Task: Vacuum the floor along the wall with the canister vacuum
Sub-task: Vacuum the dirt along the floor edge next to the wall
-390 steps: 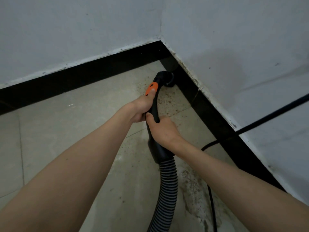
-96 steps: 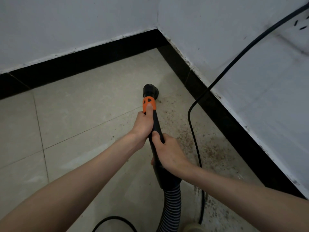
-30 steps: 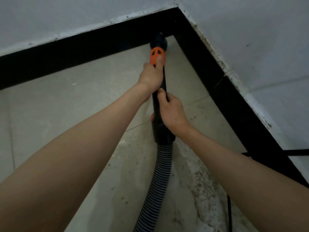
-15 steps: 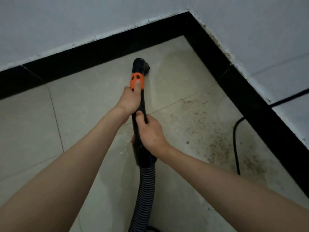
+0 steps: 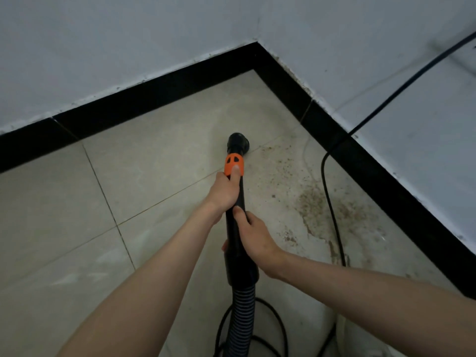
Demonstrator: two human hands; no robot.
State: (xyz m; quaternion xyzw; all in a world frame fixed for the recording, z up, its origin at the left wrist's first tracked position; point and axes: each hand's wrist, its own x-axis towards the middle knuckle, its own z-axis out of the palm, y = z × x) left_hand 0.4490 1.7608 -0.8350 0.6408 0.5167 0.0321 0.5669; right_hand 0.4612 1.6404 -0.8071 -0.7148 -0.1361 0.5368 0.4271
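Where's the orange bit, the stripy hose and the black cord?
orange bit (image 5: 234,164), head view, middle of the collar.
stripy hose (image 5: 242,315), head view, ribbed section below the handle.
black cord (image 5: 332,212), head view, stretch lying on the floor.

We are looking into the corner of a plain indoor room, likely in a home or similar building. We see pale floor tiles (image 5: 159,161) with thin grout lines, a glossy black skirting (image 5: 144,99) along two painted grey-white walls (image 5: 128,34), scattered dirt (image 5: 314,202), and a black power cord (image 5: 332,215) trailing across.
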